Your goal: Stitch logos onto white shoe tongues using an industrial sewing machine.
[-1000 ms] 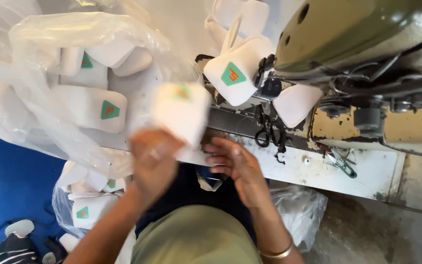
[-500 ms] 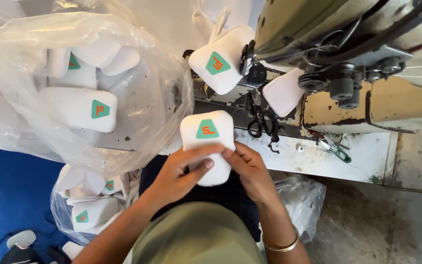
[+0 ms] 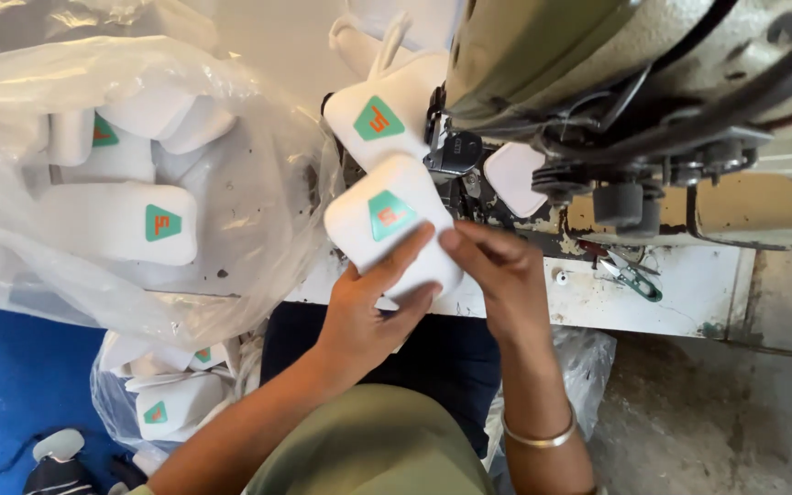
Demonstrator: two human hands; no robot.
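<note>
While both hands close around it, a white padded piece (image 3: 387,234) with a green triangle patch sits at the near edge of the tabletop (image 3: 680,302), just before the sewing machine (image 3: 616,82). The left hand (image 3: 373,307) has its fingers gripping the piece from below and the left; the right hand (image 3: 497,270) pinches its right side with closed fingers. A second like piece (image 3: 382,115) lies against the machine's head, touching the first. At the tabletop's left edge a clear plastic bag (image 3: 258,229) is stuffed with more such white pieces (image 3: 126,220). Below the tabletop, another bag (image 3: 171,399) on the floor holds further ones.
</note>
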